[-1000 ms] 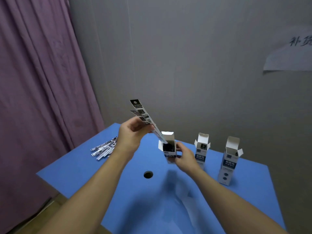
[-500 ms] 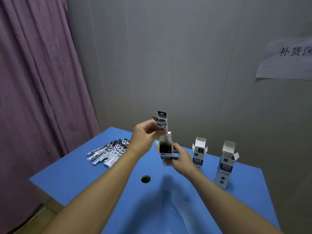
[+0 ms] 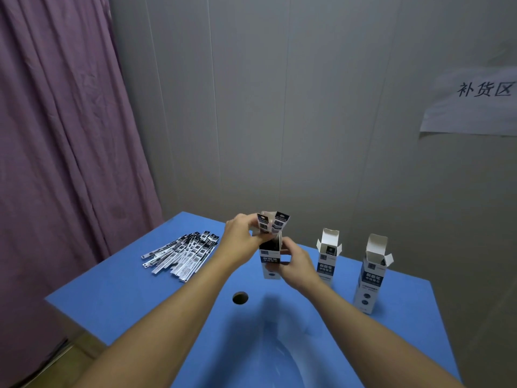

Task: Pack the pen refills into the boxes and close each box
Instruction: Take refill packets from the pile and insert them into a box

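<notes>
The left hand (image 3: 242, 240) pinches a small bunch of packaged pen refills (image 3: 272, 223) with its fingers (image 3: 258, 237) curled round them, the lower ends sunk into the open top of a white and dark blue box (image 3: 270, 261) while the printed upper ends stick out above. The right hand (image 3: 296, 265) grips that same box from its right side, fingers wrapped round the front, holding it upright on the blue worktop (image 3: 134, 289). Just right of those fingers stands a second box (image 3: 327, 257) with its lid flap raised, and farther right a third box (image 3: 372, 275), also open. Well to the left of the left-hand fingers lies a fanned pile of loose refills (image 3: 181, 254) flat on the worktop. Nearer than both hands is a round hole (image 3: 240, 298) in the surface.
</notes>
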`<state>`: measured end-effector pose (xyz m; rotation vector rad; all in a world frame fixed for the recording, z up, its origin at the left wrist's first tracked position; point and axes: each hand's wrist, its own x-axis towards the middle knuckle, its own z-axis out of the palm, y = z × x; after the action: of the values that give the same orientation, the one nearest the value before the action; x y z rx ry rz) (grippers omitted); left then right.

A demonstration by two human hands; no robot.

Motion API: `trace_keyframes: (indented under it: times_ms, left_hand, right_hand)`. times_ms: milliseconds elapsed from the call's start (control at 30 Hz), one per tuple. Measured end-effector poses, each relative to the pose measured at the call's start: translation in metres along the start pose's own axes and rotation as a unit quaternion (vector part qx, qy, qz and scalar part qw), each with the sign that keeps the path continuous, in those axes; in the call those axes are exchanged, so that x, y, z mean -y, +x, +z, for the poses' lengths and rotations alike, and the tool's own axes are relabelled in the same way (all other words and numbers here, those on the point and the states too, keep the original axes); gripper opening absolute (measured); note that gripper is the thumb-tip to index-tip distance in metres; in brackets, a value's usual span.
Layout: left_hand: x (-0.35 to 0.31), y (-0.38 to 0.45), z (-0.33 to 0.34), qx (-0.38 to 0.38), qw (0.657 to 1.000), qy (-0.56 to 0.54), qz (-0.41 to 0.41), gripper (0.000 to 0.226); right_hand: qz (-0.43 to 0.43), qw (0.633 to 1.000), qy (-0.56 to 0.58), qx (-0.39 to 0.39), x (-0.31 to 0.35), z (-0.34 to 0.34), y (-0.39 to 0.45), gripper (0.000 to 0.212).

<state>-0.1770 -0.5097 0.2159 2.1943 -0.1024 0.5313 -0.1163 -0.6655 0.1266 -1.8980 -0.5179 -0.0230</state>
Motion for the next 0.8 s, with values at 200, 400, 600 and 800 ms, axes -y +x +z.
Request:
trace_keyframes:
  times_ms: [200, 400, 600, 800]
  left_hand:
    - [0.010, 0.001, 0.003, 0.039, 0.999, 0.032, -0.017, 0.037]
    - [0.014, -0.005, 0.004, 0.021, 0.999, -0.036, -0.012, 0.021]
    - [0.037, -0.005, 0.005, -0.038, 0.998, -0.033, -0.031, 0.011]
    - [0.090, -0.023, -0.005, -0.053, 0.995, 0.011, -0.081, 0.017]
  right_hand:
    - [0.020, 1.000, -0.015, -0.009, 0.000, 0.003, -0.004, 0.040]
    - [0.051, 0.998, -0.024, 0.002, -0.005, 0.004, -0.007, 0.042]
    - [0.104, 0.993, -0.061, 0.009, -0.022, 0.002, -0.007, 0.047]
    - [0.193, 0.977, -0.081, -0.037, -0.048, -0.010, 0.007, 0.048]
